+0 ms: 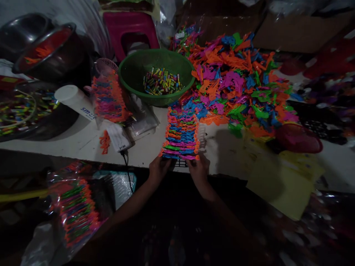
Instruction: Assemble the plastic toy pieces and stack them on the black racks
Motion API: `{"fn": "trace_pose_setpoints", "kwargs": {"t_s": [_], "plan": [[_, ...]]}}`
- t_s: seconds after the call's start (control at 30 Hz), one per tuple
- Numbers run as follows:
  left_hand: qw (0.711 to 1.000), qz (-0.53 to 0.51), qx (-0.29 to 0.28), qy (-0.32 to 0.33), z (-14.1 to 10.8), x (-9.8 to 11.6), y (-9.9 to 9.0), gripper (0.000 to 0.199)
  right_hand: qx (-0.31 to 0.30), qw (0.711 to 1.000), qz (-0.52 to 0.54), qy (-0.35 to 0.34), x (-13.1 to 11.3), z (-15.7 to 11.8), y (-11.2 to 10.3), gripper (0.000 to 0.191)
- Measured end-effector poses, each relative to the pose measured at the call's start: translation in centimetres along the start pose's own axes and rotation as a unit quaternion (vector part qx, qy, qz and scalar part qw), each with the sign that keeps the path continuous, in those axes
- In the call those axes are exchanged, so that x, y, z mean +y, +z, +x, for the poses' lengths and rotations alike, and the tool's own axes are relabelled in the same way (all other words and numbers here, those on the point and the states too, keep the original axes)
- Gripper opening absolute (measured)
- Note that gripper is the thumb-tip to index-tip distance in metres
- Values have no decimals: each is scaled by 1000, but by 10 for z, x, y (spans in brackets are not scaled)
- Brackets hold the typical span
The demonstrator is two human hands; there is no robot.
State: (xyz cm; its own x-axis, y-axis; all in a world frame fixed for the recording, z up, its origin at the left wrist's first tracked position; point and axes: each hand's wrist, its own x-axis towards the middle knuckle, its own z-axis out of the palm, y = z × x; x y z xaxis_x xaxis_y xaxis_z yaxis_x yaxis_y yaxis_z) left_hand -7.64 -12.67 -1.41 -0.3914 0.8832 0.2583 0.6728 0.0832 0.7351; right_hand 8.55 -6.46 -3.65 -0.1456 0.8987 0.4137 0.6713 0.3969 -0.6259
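A neat row of thin plastic pieces point(182, 133) in orange, pink, blue and green lies stacked across a rack at the table's front edge. Part of a black grid point(181, 162) shows below its near end. At the near left corner my left hand point(160, 168) is closed, its fingertips partly hidden under the row. Opposite it, my right hand point(199, 168) closes on the near right corner, thumb and fingers against the end pieces. Beyond the row rises a large loose heap of similar pieces point(222, 79).
A green basin point(130, 87) holding small coloured tubes stands behind the row. Left are a bagged stack point(108, 98), a white cup point(73, 99), a white corded device point(118, 136) and metal bowls point(55, 55). Yellow sheets point(285, 181) overhang the table edge at right.
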Motion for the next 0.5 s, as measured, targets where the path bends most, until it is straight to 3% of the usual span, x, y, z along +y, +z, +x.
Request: {"fn": "trace_pose_setpoints", "kwargs": {"t_s": [0.23,0.4,0.5], "plan": [[999,9,24,24,-2,1,3,15,-2,997,58,42,-4,-3,0,20],[999,35,-11,-8,-1,-6,8,18,-30,996,65,52,-4,-4,0,19],[995,91,-33,5,0,-10,11,21,-40,999,24,15,-1,-2,-1,17]]}}
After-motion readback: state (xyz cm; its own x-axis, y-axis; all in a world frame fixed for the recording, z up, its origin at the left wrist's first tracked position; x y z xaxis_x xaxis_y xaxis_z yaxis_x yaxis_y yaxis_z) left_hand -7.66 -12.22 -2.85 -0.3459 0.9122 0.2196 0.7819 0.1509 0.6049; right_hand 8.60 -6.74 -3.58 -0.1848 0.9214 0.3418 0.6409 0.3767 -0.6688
